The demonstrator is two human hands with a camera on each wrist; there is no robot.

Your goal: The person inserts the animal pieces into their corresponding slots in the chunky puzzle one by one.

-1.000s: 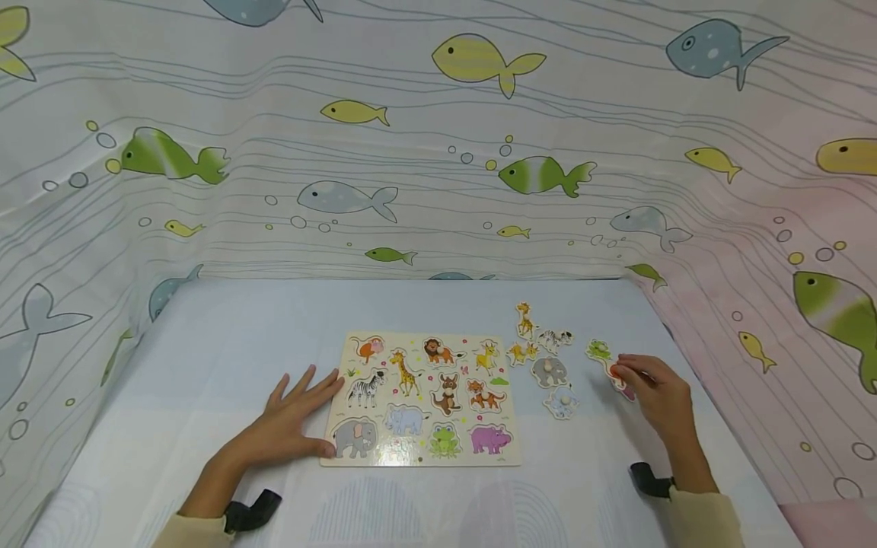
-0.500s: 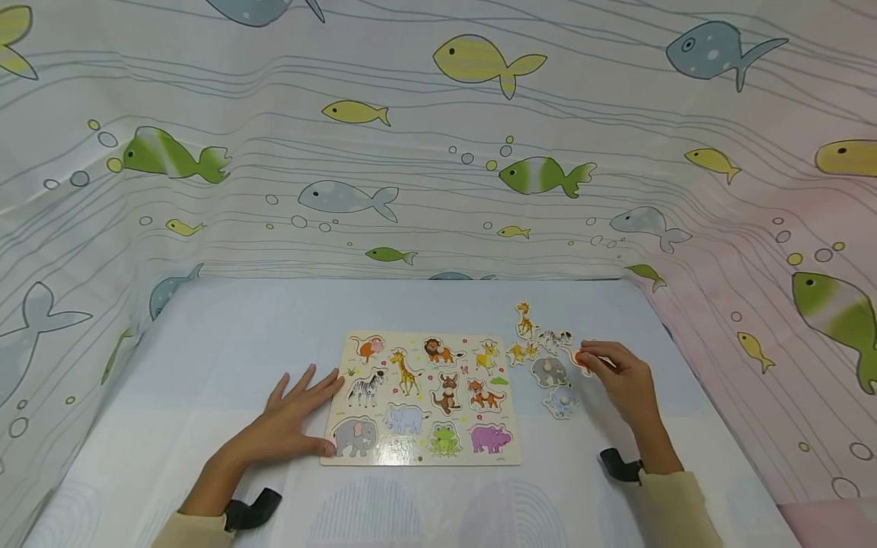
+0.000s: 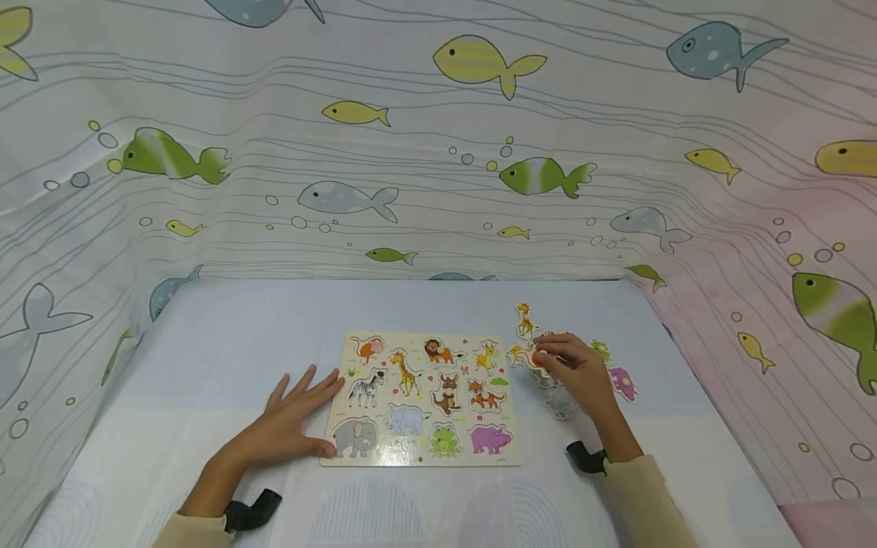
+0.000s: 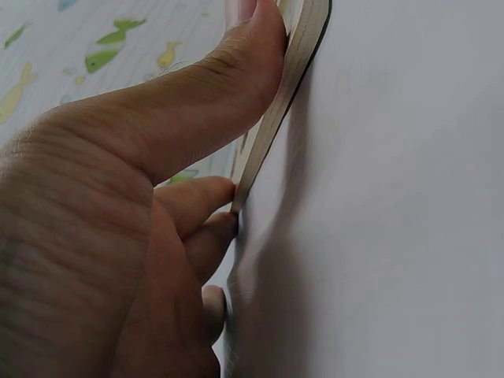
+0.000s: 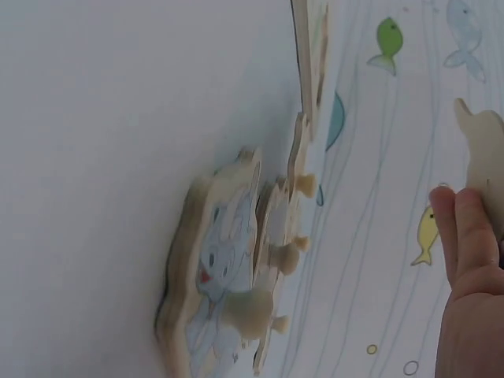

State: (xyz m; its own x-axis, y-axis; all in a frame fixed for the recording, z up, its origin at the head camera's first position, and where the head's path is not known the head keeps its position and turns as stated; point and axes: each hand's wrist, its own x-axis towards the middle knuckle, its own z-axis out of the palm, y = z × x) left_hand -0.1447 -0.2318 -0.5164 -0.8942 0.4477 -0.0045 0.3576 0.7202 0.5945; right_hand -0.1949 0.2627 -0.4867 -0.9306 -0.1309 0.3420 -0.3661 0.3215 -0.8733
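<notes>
My left hand (image 3: pixel 284 426) lies with fingers spread against the left edge of a wooden animal puzzle board (image 3: pixel 421 407). In the left wrist view its thumb (image 4: pixel 236 87) is on the board's rim (image 4: pixel 295 79). Over the loose pieces right of the board, my right hand (image 3: pixel 582 373) pinches an orange monkey puzzle piece (image 3: pixel 538 358). The right wrist view shows the pale wooden back of that monkey piece (image 5: pixel 487 157) beyond the fingers. Beneath the right hand, a pale blue piece (image 3: pixel 560 403) is partly covered; the zebra and grey elephant pieces are mostly hidden.
A giraffe piece (image 3: pixel 524 320) and a yellow animal piece (image 3: pixel 516 355) lie near the board's upper right. Further right are a frog piece (image 3: pixel 601 350) and a purple hippo piece (image 3: pixel 623 383). Wooden knobs (image 5: pixel 285 257) stick up from the pieces. A fish-print curtain (image 3: pixel 411 167) surrounds the table.
My right hand has carried the monkey piece leftward from beside the frog and hippo pieces to above the cluster near the board. The left hand has stayed in place.
</notes>
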